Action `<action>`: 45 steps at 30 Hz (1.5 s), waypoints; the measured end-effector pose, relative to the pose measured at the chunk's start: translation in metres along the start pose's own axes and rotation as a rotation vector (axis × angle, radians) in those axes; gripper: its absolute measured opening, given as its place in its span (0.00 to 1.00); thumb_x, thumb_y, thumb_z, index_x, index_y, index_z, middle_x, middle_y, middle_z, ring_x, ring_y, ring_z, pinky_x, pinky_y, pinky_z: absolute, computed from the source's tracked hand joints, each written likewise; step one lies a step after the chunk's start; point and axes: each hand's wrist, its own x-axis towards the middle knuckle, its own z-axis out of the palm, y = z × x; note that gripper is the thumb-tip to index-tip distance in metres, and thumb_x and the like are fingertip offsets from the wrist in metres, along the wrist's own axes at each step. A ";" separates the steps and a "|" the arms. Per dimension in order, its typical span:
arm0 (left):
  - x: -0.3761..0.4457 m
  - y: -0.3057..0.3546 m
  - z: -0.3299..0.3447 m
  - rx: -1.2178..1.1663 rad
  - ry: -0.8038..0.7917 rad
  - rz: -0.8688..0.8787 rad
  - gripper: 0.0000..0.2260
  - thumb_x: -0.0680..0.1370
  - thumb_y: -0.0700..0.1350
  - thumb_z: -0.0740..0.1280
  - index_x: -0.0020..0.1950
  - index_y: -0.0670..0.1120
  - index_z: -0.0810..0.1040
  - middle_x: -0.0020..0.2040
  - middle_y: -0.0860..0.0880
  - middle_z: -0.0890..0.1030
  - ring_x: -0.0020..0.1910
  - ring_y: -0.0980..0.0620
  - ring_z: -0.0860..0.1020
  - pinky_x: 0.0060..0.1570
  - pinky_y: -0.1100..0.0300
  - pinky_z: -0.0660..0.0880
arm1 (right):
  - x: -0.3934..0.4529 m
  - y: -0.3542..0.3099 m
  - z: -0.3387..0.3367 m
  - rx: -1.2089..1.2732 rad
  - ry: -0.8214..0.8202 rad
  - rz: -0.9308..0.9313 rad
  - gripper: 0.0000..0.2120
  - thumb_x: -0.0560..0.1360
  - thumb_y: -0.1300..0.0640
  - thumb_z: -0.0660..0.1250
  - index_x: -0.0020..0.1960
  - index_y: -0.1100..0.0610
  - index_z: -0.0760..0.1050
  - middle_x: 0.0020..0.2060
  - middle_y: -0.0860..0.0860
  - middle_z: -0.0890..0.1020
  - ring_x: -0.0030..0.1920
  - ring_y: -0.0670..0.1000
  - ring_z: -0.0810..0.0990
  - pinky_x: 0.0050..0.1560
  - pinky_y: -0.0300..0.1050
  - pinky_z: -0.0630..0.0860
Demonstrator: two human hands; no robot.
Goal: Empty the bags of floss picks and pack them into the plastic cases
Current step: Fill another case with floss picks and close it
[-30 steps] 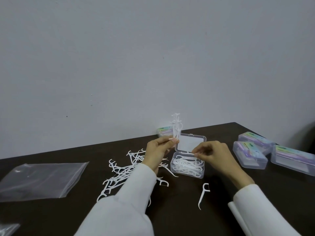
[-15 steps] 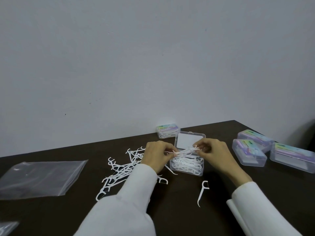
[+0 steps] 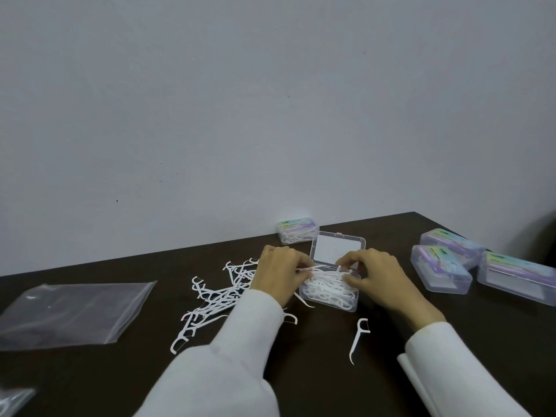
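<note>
Dark table [image 3: 301,371], hands [image 3: 281,273] over open case [image 3: 331,296]

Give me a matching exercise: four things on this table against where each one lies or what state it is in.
Things:
1. open case
2. empty bag
3. lone pick
4. pick pile

Places or states:
A. flat at the table's left
B. under both hands, lid up
C. loose, left of the open case
D. alone, nearer than the open case

Pairs: 1-B, 2-A, 3-D, 4-C
</note>
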 end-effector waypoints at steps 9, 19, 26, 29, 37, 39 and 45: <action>0.001 -0.006 -0.001 -0.253 -0.061 -0.034 0.13 0.73 0.41 0.71 0.58 0.47 0.81 0.53 0.49 0.82 0.47 0.56 0.76 0.48 0.68 0.69 | -0.002 -0.004 -0.004 -0.091 0.001 0.010 0.06 0.74 0.48 0.67 0.46 0.49 0.80 0.49 0.44 0.78 0.48 0.41 0.70 0.64 0.51 0.66; 0.002 -0.016 -0.016 -0.348 -0.023 -0.086 0.13 0.71 0.39 0.74 0.55 0.45 0.83 0.50 0.48 0.83 0.44 0.58 0.77 0.51 0.67 0.73 | -0.004 -0.007 -0.008 -0.004 -0.043 0.011 0.07 0.69 0.52 0.72 0.36 0.47 0.74 0.43 0.44 0.76 0.45 0.45 0.75 0.54 0.47 0.77; 0.005 -0.028 -0.033 -0.289 -0.018 -0.091 0.10 0.71 0.38 0.73 0.51 0.45 0.84 0.46 0.48 0.83 0.41 0.58 0.77 0.40 0.77 0.69 | -0.003 -0.009 -0.007 -0.010 -0.056 0.003 0.10 0.70 0.52 0.72 0.32 0.49 0.74 0.48 0.47 0.78 0.46 0.45 0.75 0.56 0.46 0.76; 0.004 -0.027 -0.038 -0.310 -0.001 -0.081 0.09 0.71 0.37 0.73 0.50 0.45 0.84 0.44 0.49 0.83 0.40 0.58 0.78 0.44 0.70 0.73 | -0.003 -0.009 -0.007 -0.041 -0.029 -0.022 0.06 0.70 0.51 0.71 0.37 0.49 0.75 0.47 0.46 0.78 0.47 0.45 0.75 0.59 0.51 0.74; 0.003 -0.012 -0.034 -0.588 0.035 -0.067 0.07 0.67 0.38 0.76 0.44 0.44 0.84 0.36 0.52 0.82 0.32 0.64 0.77 0.38 0.72 0.74 | -0.002 -0.008 -0.004 0.164 0.089 -0.069 0.09 0.71 0.56 0.72 0.48 0.49 0.75 0.44 0.43 0.77 0.44 0.40 0.76 0.47 0.32 0.75; 0.003 -0.011 -0.034 -0.602 0.061 -0.073 0.07 0.67 0.38 0.77 0.43 0.45 0.84 0.36 0.52 0.82 0.32 0.63 0.77 0.38 0.72 0.74 | -0.002 -0.011 -0.003 0.222 0.083 -0.083 0.10 0.71 0.58 0.71 0.48 0.48 0.74 0.43 0.42 0.77 0.43 0.38 0.76 0.42 0.26 0.71; 0.007 -0.007 -0.038 -0.868 0.252 -0.121 0.08 0.66 0.36 0.76 0.38 0.48 0.83 0.33 0.52 0.83 0.33 0.58 0.79 0.38 0.69 0.75 | -0.001 -0.015 -0.004 0.423 0.148 -0.070 0.15 0.71 0.58 0.71 0.54 0.46 0.72 0.44 0.43 0.79 0.45 0.41 0.79 0.43 0.27 0.72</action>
